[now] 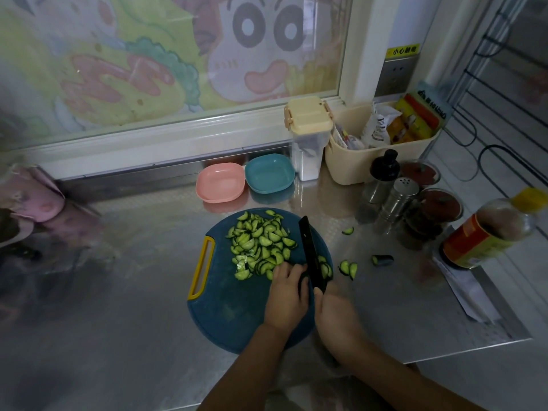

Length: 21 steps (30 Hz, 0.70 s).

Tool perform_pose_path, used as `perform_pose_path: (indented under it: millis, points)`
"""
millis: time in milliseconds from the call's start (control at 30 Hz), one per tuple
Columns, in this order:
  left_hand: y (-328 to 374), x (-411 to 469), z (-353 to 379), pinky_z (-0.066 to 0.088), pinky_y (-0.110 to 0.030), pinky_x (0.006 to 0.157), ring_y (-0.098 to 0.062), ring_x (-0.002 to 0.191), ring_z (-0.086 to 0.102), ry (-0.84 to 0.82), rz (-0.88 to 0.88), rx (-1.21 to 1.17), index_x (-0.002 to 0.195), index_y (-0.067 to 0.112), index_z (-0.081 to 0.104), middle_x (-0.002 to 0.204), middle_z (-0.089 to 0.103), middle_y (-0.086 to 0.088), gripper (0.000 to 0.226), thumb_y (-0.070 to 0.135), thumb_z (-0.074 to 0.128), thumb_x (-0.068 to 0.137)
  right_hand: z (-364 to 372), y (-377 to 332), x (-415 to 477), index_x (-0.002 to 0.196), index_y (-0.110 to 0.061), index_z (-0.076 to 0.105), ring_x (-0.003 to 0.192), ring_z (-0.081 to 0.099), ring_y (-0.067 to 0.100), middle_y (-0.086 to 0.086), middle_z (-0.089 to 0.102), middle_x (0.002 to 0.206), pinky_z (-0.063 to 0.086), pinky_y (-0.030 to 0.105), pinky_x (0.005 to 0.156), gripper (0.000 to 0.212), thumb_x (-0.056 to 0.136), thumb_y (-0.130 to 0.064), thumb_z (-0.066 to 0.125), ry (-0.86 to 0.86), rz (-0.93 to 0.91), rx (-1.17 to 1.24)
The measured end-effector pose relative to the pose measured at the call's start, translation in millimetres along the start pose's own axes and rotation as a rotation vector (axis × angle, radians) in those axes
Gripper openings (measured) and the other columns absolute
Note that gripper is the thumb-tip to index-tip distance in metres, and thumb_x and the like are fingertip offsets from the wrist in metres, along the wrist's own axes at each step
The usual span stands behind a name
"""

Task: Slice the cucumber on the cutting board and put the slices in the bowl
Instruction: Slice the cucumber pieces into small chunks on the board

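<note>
On your steel surface, under the cartoon window, a pink bowl and a blue bowl stand behind the cutting board, which is heaped with slices. Your left hand curls over the cucumber. Your right hand grips the knife. A cream basket holds packets.

A brushed steel counter spreads beneath and around the grip, dully reflecting the dim light. Beyond the grip, a white-framed window runs along the counter's back edge, its frosted pane carrying a faded cartoon picture. Up and to the right of the grip, a wall socket sits under a yellow label, with a dark wire rack further right.
</note>
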<state>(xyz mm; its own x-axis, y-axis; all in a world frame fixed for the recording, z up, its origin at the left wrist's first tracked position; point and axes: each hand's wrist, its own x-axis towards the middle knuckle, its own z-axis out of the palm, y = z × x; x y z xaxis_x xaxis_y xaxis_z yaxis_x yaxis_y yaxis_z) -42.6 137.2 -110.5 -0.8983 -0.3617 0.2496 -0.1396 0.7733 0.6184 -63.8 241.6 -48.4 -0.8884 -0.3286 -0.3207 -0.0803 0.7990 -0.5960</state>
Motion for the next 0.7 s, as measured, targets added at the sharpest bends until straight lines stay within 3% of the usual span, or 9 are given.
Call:
perform_pose_path:
  millis: [133,233,333,467,567,700]
  points:
    - [-1,1,-1,0.038,-0.024,0.074,-0.012,0.089,0.041,-0.016,-0.011,-0.002,0.107,0.013,0.059,0.092,0.050,-0.003,0.028,0.025,0.039,0.091,-3,-12,1,0.106,-0.006,0.041,0.058,0.037,0.000,-0.006,0.039,0.070,0.037,0.005,0.049,0.021,0.103,-0.021,0.027,-0.060,0.101,0.180]
    - [0,1,-2,0.038,-0.022,0.076,-0.012,0.090,0.042,-0.020,-0.008,-0.012,0.107,0.012,0.059,0.093,0.050,-0.003,0.030,0.025,0.039,0.091,0,-17,6,0.111,-0.008,0.040,0.061,0.040,0.001,-0.002,0.047,0.079,0.033,0.014,0.040,0.021,0.103,-0.021,0.025,-0.082,0.126,0.214]
    - [0,1,-3,0.038,-0.022,0.079,-0.011,0.092,0.042,-0.015,-0.015,-0.023,0.109,0.011,0.059,0.095,0.051,-0.003,0.029,0.025,0.040,0.091,3,-18,13,0.114,-0.007,0.038,0.061,0.039,0.000,-0.005,0.044,0.076,0.024,0.015,0.043,0.022,0.103,-0.021,0.025,-0.071,0.111,0.183]
    - [4,1,-8,0.037,-0.022,0.079,-0.011,0.093,0.043,-0.031,-0.025,-0.014,0.106,0.010,0.058,0.096,0.052,-0.004,0.024,0.020,0.044,0.090,1,-19,21,0.119,-0.004,0.041,0.060,0.037,0.002,-0.006,0.041,0.073,0.022,0.019,0.045,0.028,0.103,-0.021,0.026,-0.077,0.105,0.135]
    - [8,-4,-18,0.043,-0.030,0.078,-0.018,0.093,0.047,-0.116,-0.021,0.026,0.103,0.009,0.058,0.097,0.052,-0.006,0.018,0.011,0.051,0.087,-7,-19,20,0.116,0.000,0.044,0.059,0.038,0.005,0.006,0.055,0.087,0.030,0.016,0.041,0.031,0.103,-0.022,0.027,-0.092,0.072,0.104]
    - [9,-13,-40,0.040,-0.022,0.087,-0.018,0.104,0.048,-0.215,-0.042,0.035,0.117,0.012,0.055,0.111,0.052,-0.005,0.028,0.016,0.055,0.089,-19,-15,21,0.120,0.000,0.046,0.091,0.059,0.025,0.015,0.062,0.108,0.030,0.021,0.056,0.037,0.102,-0.028,0.031,-0.047,-0.050,-0.048]
